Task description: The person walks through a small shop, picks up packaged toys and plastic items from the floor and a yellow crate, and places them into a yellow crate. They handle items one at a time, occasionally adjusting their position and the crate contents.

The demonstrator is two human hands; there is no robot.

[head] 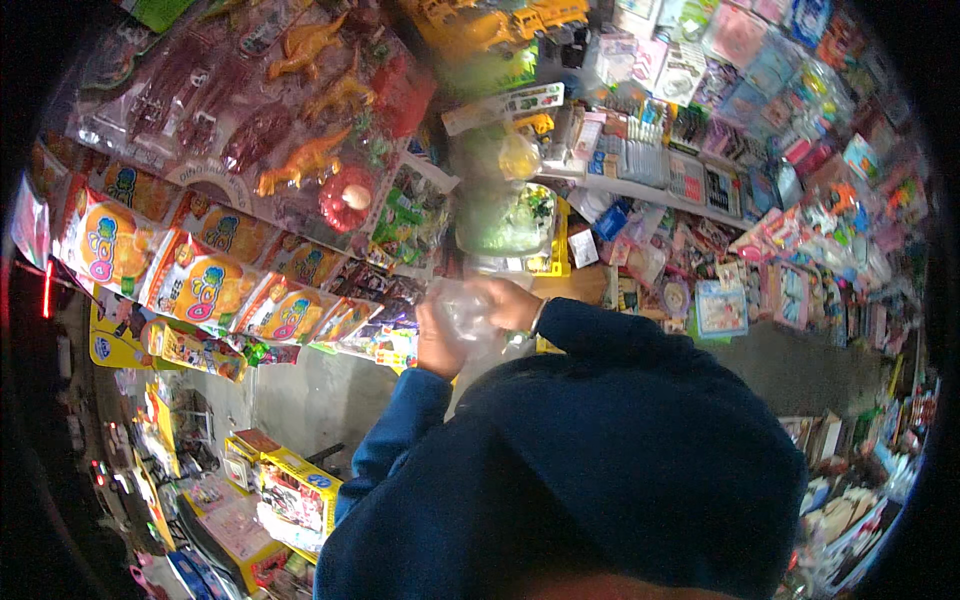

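Note:
Both of my hands are on a crumpled clear plastic bag (pixel 466 311) in front of my chest. My left hand (pixel 438 336) grips its left side, with the fingers pointing up. From the right, my right hand (pixel 511 301) pinches the upper right part, its fingertips partly hidden by the plastic. Loose plastic hangs below the hands towards my dark blue sleeves. Just beyond the hands stands a clear tub (pixel 510 217) with green and white contents, beside a yellow plastic basket (pixel 562 244).
Orange snack packets (pixel 202 289) hang in a row at the left, below bagged dinosaur toys (pixel 311 161). Boxed stationery lines a shelf (pixel 652 191) at the upper right. Grey floor (pixel 300 394) shows at the lower left, near a yellow display box (pixel 300 495).

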